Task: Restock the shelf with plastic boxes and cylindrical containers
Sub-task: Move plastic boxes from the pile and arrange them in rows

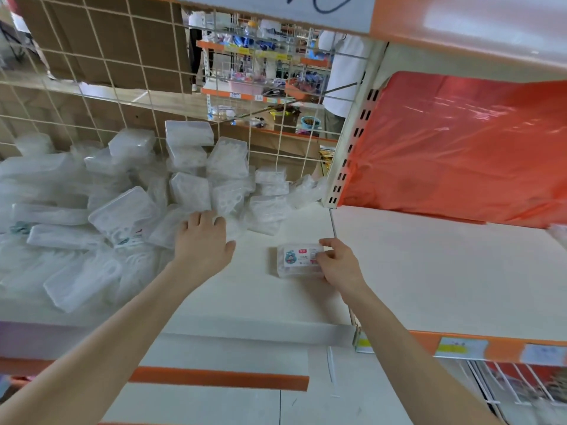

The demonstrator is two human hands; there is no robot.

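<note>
Now right hand (339, 262) pinches the labelled box (296, 260); left hand (202, 240) flat, grip wide.

Behind my shelf (429, 271) stands a cream wire grid (122, 72), with brown cardboard (101, 32) behind its left part. Through it I see a wood-look floor (171, 102), another shelving unit (254, 53) edged in orange, and a person in a white shirt (343, 75). To my right, an orange plastic sheet (460, 148) hangs beside a slotted upright (352, 148).
</note>
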